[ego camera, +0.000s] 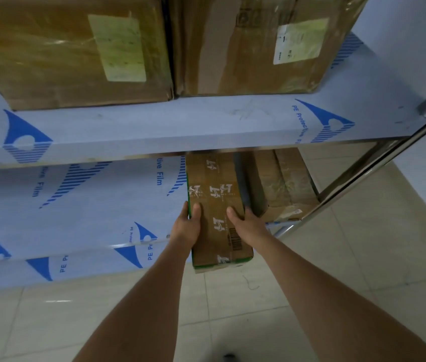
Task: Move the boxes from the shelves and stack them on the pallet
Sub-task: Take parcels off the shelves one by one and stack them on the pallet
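Your left hand (187, 227) and right hand (247, 222) grip the long narrow box (216, 205) by its two sides, thumbs on top. It lies on the lower shelf (76, 218), its near end past the edge; its far end seems hidden beneath the upper shelf (180, 129).

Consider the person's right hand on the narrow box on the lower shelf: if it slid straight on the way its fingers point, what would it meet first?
Probably the dark grey roll lying beside the narrow box; the right hand points toward it, though depth is unclear.
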